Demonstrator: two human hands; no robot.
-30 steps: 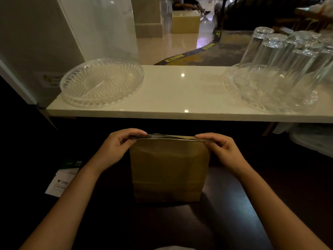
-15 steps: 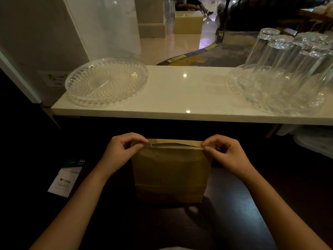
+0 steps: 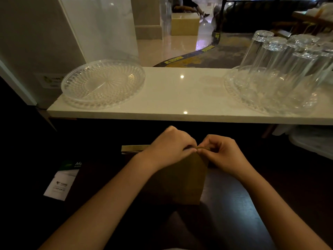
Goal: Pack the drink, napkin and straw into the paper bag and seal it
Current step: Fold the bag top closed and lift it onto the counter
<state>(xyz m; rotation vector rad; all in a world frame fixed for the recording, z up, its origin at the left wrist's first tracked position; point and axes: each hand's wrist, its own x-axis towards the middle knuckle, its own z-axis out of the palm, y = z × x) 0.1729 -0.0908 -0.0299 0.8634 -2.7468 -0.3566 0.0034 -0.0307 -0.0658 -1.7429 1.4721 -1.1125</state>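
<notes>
Hands are both pinching the bag (image 3: 180, 179) fold near its right end, left hand (image 3: 168, 147) and right hand (image 3: 222, 153) fingertip to fingertip, fold running left-right.

A dim counter at a lobby's edge, lit from the floor beyond.

At your 12 o'clock runs a white stone ledge (image 3: 180, 98) catching two ceiling-light glints; a clear ribbed dish (image 3: 102, 83) sits at 11 o'clock, upturned glasses (image 3: 281, 56) on a tray at 1 o'clock. Behind, a glossy pale floor (image 3: 162, 49), a patterned carpet (image 3: 216, 56), a dark sofa (image 3: 261, 13). The dark tabletop (image 3: 234, 204) below you holds a leaflet (image 3: 61, 181) at 8 o'clock.
</notes>
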